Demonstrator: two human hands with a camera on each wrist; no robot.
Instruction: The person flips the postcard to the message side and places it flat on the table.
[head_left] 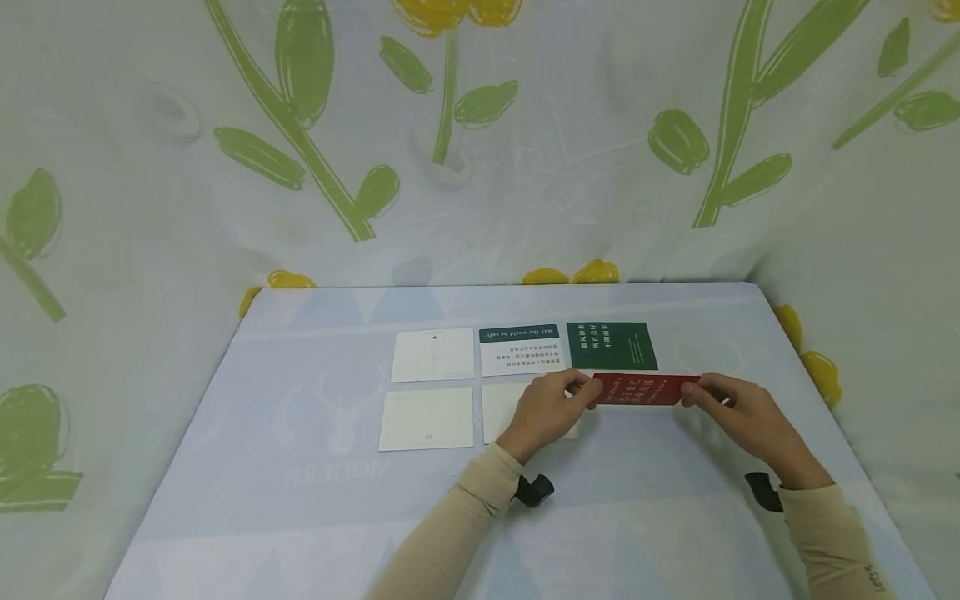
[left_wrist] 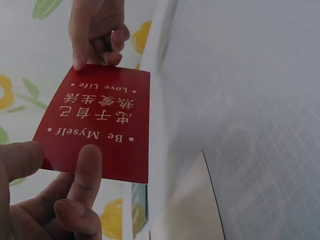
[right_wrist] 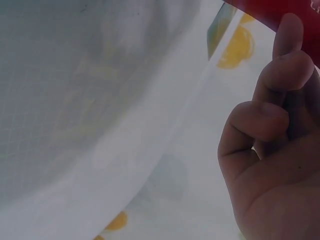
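Note:
A red card (head_left: 641, 389) with pale lettering, including "Be Myself" and "Love Life", is held up between both hands above the table. My left hand (head_left: 551, 408) pinches one short end of it, and my right hand (head_left: 750, 421) pinches the opposite end. In the left wrist view the red card (left_wrist: 97, 125) shows its printed face, with the right hand (left_wrist: 97, 35) at its far edge. Only a corner of the red card (right_wrist: 300, 20) enters the right wrist view, beside the curled fingers (right_wrist: 260, 120). Under the left hand lies a cream card (head_left: 498, 408), partly covered.
Behind the hands lie a green card (head_left: 611, 346) and a white card with a green band (head_left: 521, 354). Further left are two cream cards, one at the back (head_left: 432, 356) and one nearer (head_left: 427, 419). A floral curtain (head_left: 510, 200) borders the pale table (head_left: 300, 517).

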